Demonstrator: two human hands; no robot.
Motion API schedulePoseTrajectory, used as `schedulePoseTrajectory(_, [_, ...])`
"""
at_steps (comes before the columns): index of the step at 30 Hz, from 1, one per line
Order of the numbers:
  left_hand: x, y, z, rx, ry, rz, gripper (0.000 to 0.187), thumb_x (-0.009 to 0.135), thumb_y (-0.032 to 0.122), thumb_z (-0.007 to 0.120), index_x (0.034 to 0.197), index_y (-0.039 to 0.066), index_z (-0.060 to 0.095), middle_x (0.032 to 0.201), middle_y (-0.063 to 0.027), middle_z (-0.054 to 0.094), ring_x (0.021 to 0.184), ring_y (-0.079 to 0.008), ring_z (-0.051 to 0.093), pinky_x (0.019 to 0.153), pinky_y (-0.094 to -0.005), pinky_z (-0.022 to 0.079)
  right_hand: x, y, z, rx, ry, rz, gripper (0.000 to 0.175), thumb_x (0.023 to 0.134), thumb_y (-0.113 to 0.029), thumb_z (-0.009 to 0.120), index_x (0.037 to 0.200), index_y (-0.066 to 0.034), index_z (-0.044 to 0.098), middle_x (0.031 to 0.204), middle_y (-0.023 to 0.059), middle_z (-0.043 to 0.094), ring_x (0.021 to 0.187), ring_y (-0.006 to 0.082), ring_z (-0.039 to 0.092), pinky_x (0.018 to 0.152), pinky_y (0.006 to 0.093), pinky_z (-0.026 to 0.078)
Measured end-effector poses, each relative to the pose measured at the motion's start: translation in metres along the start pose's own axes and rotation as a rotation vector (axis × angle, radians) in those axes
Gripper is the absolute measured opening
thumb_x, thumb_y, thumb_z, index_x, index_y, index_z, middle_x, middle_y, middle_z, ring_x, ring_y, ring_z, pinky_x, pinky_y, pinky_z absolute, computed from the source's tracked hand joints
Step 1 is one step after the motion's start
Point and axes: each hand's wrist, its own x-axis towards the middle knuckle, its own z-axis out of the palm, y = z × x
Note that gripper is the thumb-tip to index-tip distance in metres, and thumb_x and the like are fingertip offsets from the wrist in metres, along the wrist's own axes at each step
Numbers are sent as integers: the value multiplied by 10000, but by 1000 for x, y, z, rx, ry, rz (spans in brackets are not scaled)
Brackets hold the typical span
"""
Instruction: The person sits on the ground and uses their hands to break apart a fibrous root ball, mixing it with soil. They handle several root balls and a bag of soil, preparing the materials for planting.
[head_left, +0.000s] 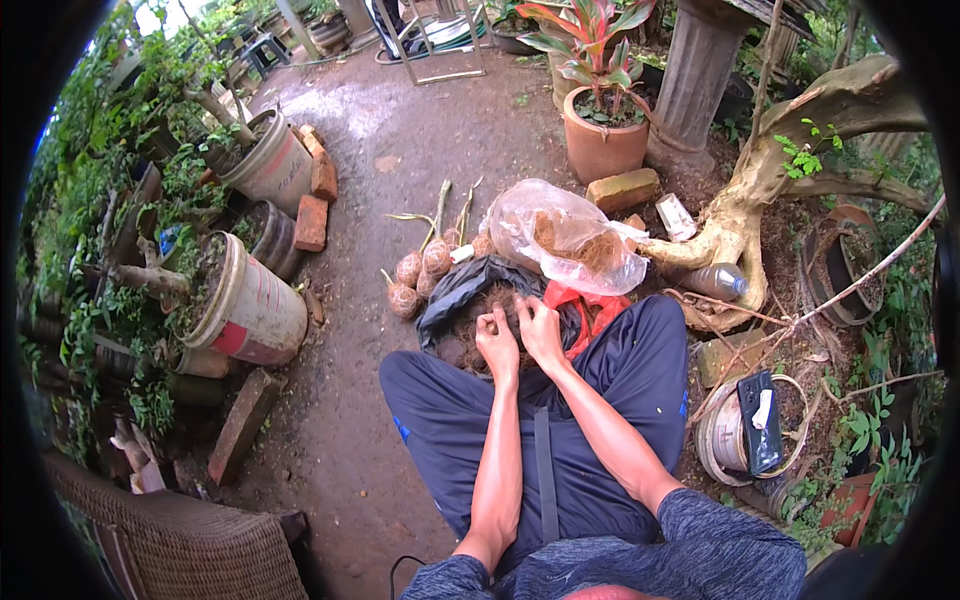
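My left hand (498, 343) and my right hand (538, 327) are close together over an open black plastic bag (450, 289) between my knees. Brown fibre (471, 330) lies in the bag beneath them, and some shows at the fingertips. The fingers of both hands are bent; whether they pinch a strand is too small to tell. Just beyond the bag lie several fibre-wrapped balls (436, 257), some with green stems. A clear plastic bag (525, 217) of brown fibre lies beside them, and a red plastic bag (600, 311) is at my right knee.
On the right stand a driftwood-like trunk (739, 202), a plastic bottle (712, 282) and a phone (759, 424) on a bucket. White buckets (259, 307) and bricks (311, 223) line the left. A terracotta pot (606, 142) stands ahead, a woven chair (187, 540) at lower left.
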Motion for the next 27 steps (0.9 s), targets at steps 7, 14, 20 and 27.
schedulePoseTrajectory(7, [0, -15, -1, -529, -234, -123, 314, 888, 133, 742, 1124, 5, 579, 980, -47, 658, 919, -117, 605, 850, -232, 454, 12, 16, -1, 193, -49, 264, 560, 1003, -451, 491, 1116, 76, 642, 1081, 263, 675, 1061, 323, 650, 915, 395, 468])
schedulePoseTrajectory(14, [5, -16, -6, -685, -245, -196, 140, 929, 163, 692, 1002, 44, 677, 946, -1, 681, 836, -68, 595, 759, -232, 453, 16, 29, 1, 241, -195, 6, 510, 901, -416, 671, 1058, 70, 685, 990, 195, 724, 970, 240, 684, 875, 357, 502])
schedulePoseTrajectory(20, [-10, -4, 7, 51, -24, 219, 360, 1017, 242, 515, 892, -85, 598, 713, -214, 604, 670, -190, 548, 632, -413, 455, 0, -3, -5, -150, 54, -69, 468, 979, -347, 559, 743, 52, 620, 618, 269, 562, 610, 426, 626, 534, 460, 437])
schedulePoseTrajectory(27, [-15, 11, 3, 33, 121, 241, 391, 1027, 257, 516, 804, -63, 549, 629, -112, 542, 612, -160, 452, 590, -380, 415, -3, -5, -3, -43, 29, -7, 596, 988, -475, 506, 736, 40, 669, 620, 274, 591, 651, 409, 666, 587, 482, 468])
